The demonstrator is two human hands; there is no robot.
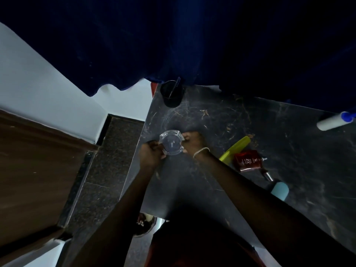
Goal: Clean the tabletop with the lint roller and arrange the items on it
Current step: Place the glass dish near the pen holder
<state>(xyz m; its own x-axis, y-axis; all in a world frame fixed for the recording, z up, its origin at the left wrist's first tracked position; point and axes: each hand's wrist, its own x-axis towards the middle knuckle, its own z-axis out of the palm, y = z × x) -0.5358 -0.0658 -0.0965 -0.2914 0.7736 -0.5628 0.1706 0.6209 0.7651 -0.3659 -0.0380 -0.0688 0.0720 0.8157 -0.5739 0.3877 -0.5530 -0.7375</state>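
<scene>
At frame centre the left hand (150, 155) and right hand (193, 142) hold a clear ashtray (171, 143), fingers curled round its rim, near the tabletop's (221, 122) left edge. The lint roller (332, 122) lies at far right; the comb (237, 147) and red bottle (247, 160) look unsorted, so arranging seems barely begun.

Both hands, left (151, 153) and right (193, 142), grip a clear glass ashtray (171, 143) over the dark marble tabletop (221, 180).
</scene>
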